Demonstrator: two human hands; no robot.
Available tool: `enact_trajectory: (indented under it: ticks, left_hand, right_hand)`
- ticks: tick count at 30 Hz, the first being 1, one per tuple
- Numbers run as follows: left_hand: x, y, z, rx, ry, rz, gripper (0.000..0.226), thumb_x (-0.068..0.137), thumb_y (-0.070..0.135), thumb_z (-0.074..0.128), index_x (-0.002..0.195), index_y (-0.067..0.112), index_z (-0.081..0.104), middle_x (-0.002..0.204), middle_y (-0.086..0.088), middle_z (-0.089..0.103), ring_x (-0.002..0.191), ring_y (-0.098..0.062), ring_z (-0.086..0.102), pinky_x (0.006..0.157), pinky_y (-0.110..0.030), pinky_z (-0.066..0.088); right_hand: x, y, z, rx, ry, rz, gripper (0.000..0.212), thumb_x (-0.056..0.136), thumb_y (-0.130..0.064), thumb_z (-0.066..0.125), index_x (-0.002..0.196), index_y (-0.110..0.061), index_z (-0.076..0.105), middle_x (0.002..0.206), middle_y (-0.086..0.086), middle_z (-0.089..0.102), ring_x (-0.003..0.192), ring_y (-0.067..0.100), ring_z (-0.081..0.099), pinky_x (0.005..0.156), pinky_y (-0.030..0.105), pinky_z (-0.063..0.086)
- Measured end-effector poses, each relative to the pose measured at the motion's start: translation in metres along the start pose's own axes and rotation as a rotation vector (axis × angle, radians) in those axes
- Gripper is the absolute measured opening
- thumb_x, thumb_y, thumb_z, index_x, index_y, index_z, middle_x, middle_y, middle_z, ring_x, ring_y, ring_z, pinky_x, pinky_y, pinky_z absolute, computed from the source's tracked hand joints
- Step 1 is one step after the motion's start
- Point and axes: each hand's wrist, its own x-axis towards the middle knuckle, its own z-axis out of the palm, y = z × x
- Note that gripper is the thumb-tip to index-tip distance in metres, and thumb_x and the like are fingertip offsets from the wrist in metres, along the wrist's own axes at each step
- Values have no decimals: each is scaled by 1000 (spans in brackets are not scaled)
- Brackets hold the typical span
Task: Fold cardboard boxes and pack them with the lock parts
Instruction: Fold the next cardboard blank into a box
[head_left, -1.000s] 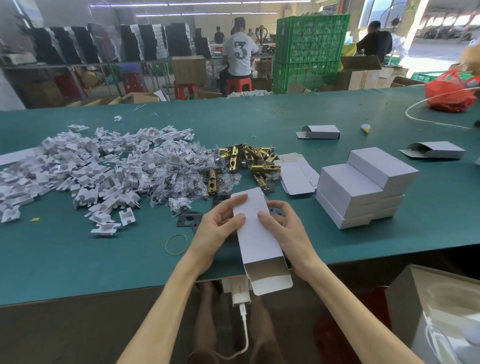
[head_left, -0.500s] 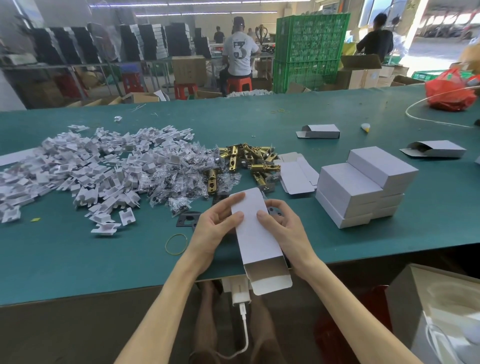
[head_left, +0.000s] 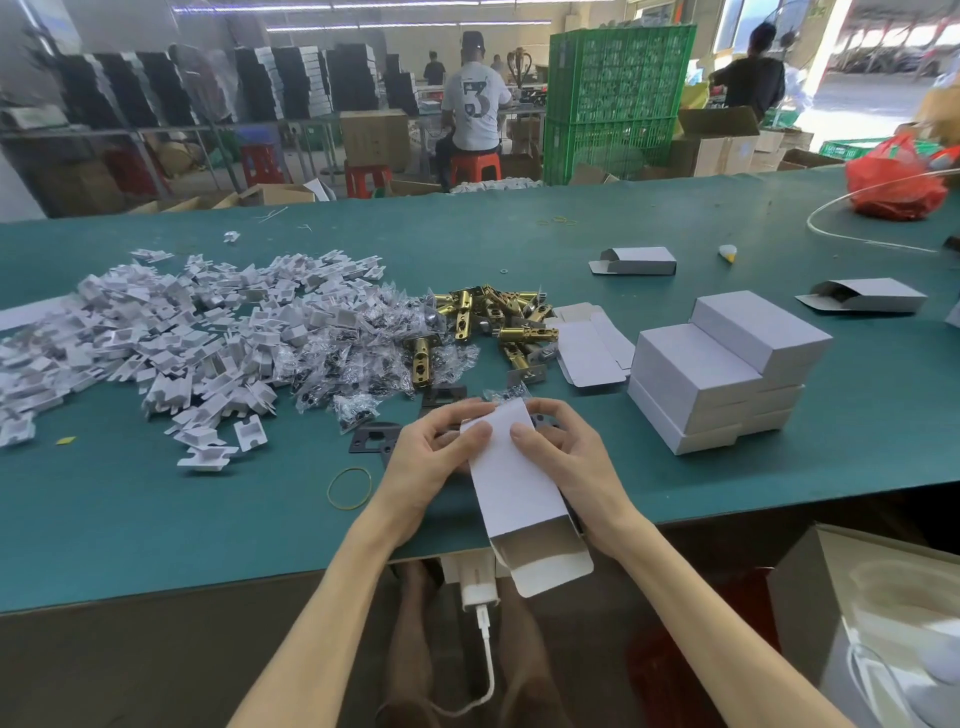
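Gripping a white cardboard box (head_left: 514, 483) from both sides, the left hand (head_left: 431, 462) and right hand (head_left: 571, 457) each lay a thumb on its top face and curl their fingers round its far end, so the box lies between them, slanting back toward the person. Its near end stands open, the flap hanging past the edge of the green tabletop (head_left: 156, 519). The inside is in shadow, and whether anything is in it cannot be told. Fingers cover the far end, hiding how its flaps stand. Black metal plates (head_left: 371, 436) lie just beyond, partly hidden by the hands, with a yellow rubber band (head_left: 349, 487) to the left. Farther off are brass latches (head_left: 493, 322), a heap of white card inserts (head_left: 156, 332), a flat box blank (head_left: 592, 348) and, at right, a stack of closed white boxes (head_left: 722, 369).
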Motion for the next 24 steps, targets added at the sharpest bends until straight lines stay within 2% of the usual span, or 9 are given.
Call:
enact_trajectory:
  ticks: [4,8,11,13,15,17,18,20,24]
  left_hand:
    - [0,-1,1,40,-38,-38,40,90,39,75,122,17,72,113,-8,78,100,-20,73,86,-33,59]
    - [0,-1,1,51,-38,-43,38,91,39,72,120,16,75,111,-9,78,100,-20,73,92,-39,56]
    - [0,-1,0,-33,37,-15,38,92,37,74,123,14,74,114,-8,77,101,-22,70,93,-41,57]
    - [2,1,-3,-142,130,7,39,94,34,73,125,10,71,109,-6,75,100,-22,66,88,-38,57]
    - [4,2,-9,-273,201,31,43,95,30,64,131,8,65,106,-4,72,96,-19,64,77,-32,58]
    - [6,3,-16,-404,254,38,32,100,23,56,130,13,64,101,1,73,90,-13,68,72,-29,59]
    - [7,3,-18,-457,269,35,25,104,18,52,126,16,65,99,4,75,91,-11,69,74,-30,58]
    - [8,4,-21,-516,284,30,25,109,11,44,120,21,64,98,8,76,95,-9,70,82,-30,55]
    - [8,7,-20,-565,286,45,33,109,15,42,138,23,55,117,3,73,110,-13,67,96,-38,56]
  right_hand:
    - [0,0,0,-16,17,8,46,87,-40,74,123,-23,53,101,13,74,87,29,75,71,43,62]
    - [0,0,1,23,42,33,54,82,-47,75,122,-20,50,101,11,75,87,28,75,68,36,62]
    - [1,0,2,-36,55,39,56,82,-65,68,122,-27,54,100,-6,74,86,12,72,67,27,57]
    - [1,2,2,-75,64,38,59,81,-72,59,122,-31,58,101,-17,72,89,3,68,73,23,50]
    - [2,4,1,-46,58,44,63,80,-76,56,123,-30,62,108,-12,71,100,9,66,82,29,51]
    - [3,6,0,-1,51,49,62,85,-74,57,123,-26,63,114,-2,71,110,18,66,94,38,54]
    - [4,7,0,3,51,43,58,88,-70,58,124,-25,62,117,0,71,112,19,66,99,39,53]
    - [5,8,0,3,74,31,50,89,-60,60,125,-25,58,126,3,68,114,15,67,102,36,53]
    - [7,9,-2,171,98,39,62,87,-45,70,138,-23,43,133,7,59,111,17,70,100,32,55]
